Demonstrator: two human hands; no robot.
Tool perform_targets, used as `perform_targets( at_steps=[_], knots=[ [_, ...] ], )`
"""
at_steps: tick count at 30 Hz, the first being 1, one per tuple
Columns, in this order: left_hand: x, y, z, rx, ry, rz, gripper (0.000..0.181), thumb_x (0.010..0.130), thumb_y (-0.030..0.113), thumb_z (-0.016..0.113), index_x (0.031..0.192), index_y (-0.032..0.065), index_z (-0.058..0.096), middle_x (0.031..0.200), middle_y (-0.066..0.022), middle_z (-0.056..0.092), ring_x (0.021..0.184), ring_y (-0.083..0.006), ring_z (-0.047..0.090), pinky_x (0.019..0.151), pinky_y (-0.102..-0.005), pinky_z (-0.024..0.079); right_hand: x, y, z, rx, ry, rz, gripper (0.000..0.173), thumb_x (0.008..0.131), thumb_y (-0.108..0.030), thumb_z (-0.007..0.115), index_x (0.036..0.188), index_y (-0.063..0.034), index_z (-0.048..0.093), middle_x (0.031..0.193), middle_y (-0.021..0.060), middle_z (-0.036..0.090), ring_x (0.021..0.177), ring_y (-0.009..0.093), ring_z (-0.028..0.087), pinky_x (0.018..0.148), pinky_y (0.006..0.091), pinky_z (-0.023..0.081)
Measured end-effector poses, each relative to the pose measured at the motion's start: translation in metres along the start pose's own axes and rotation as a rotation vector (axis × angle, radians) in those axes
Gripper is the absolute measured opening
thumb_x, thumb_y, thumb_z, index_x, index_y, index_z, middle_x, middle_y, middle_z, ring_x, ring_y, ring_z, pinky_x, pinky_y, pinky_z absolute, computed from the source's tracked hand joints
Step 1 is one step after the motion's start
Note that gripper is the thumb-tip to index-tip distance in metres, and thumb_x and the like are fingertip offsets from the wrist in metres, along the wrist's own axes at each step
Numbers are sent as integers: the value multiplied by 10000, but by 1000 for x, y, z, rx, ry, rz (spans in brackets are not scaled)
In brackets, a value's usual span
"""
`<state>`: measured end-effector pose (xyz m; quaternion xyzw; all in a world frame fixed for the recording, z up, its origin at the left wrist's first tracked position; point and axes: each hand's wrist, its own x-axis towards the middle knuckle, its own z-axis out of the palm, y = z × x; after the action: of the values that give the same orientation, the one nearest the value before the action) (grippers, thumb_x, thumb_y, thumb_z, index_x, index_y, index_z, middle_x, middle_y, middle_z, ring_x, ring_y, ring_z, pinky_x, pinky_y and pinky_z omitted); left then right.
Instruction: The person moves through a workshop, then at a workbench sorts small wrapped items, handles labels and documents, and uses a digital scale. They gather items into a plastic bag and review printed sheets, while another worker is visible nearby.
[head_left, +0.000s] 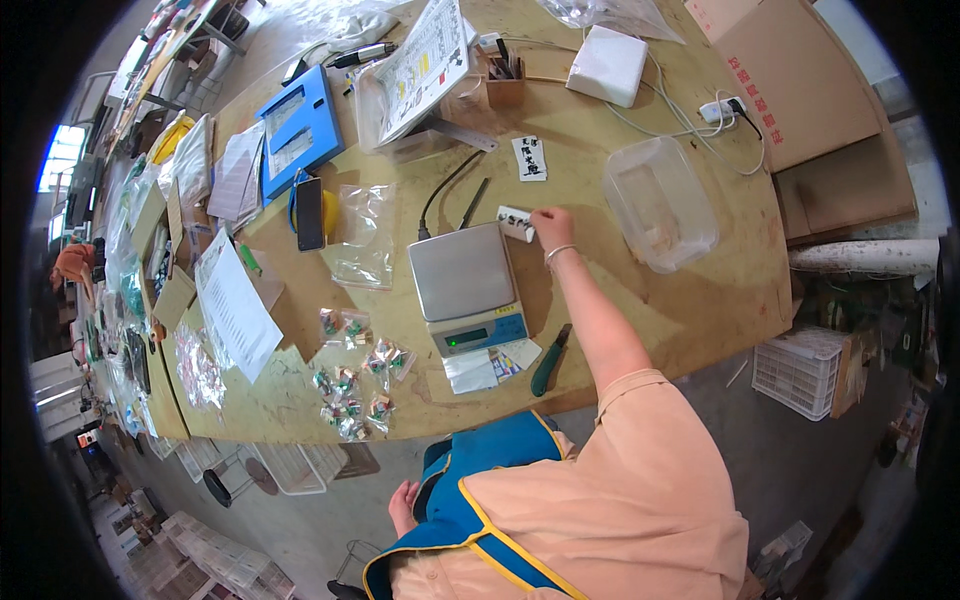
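Observation:
My right hand (553, 229) is at the right edge of a small white card or block (516, 223) with dark brush characters, beside a digital weighing scale (463, 271); the fingertips look closed on its edge. Another such white piece (529, 158) lies farther back. A green-handled knife (551, 361) and paper packets (491, 366) lie at the scale's near side. To the left are small plastic bags of coloured pieces (346, 401). My left hand (404, 504) hangs low beside the blue apron, below the table edge, partly hidden; what it holds, if anything, is not visible.
A clear plastic tub (660, 204) stands to the right, a cardboard box (806, 82) beyond it. Behind are a white foam block (607, 66), cables and a power strip (721, 110). Leftward lie a phone (310, 214), a blue frame (301, 131) and papers (238, 307). Another person (75, 262) is far left.

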<state>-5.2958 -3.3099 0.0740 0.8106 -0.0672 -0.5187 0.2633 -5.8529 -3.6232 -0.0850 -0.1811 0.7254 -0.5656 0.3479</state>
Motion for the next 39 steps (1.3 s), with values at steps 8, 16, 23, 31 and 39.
perform_targets(
  at_steps=[8, 16, 23, 31, 39],
  knots=[
    [5, -8, -8, 99, -3, 33, 424, 940, 219, 627, 1250, -68, 592, 1219, -166, 647, 1132, -270, 634, 969, -354, 511, 36, -51, -43, 198, -246, -19, 197, 893, -16, 655, 1075, -8, 731, 922, 46, 721, 803, 101, 650, 730, 251, 530],
    [29, -25, -29, 363, -131, 210, 357, 964, 224, 582, 1276, 61, 644, 1240, -128, 675, 1152, -243, 622, 1011, -322, 467, 55, -95, -46, 47, -298, -70, 242, 873, -21, 694, 1113, -17, 727, 1050, 69, 732, 920, 108, 652, 841, 250, 521],
    [10, -22, -20, 202, -41, 97, 359, 973, 235, 573, 1283, 68, 639, 1249, -144, 668, 1165, -259, 620, 1022, -323, 460, 88, -82, -21, 75, -64, -114, 317, 837, 65, 636, 1145, 15, 687, 1012, 94, 706, 873, 165, 680, 772, 305, 571],
    [17, -37, -29, 378, -79, 154, 355, 976, 234, 582, 1289, 76, 637, 1254, -123, 669, 1164, -254, 619, 1024, -326, 466, 87, -17, 8, 643, 212, 198, 267, 810, 145, 557, 1031, 2, 596, 983, 132, 650, 854, 280, 687, 730, 459, 616],
    [20, -42, -27, 255, -58, 79, 331, 976, 189, 584, 1275, 64, 647, 1240, -126, 671, 1146, -236, 620, 1021, -319, 468, 80, -40, 11, 672, 236, 420, 216, 824, 55, 649, 995, -54, 573, 913, 100, 659, 764, 247, 680, 627, 434, 559]
  ],
)
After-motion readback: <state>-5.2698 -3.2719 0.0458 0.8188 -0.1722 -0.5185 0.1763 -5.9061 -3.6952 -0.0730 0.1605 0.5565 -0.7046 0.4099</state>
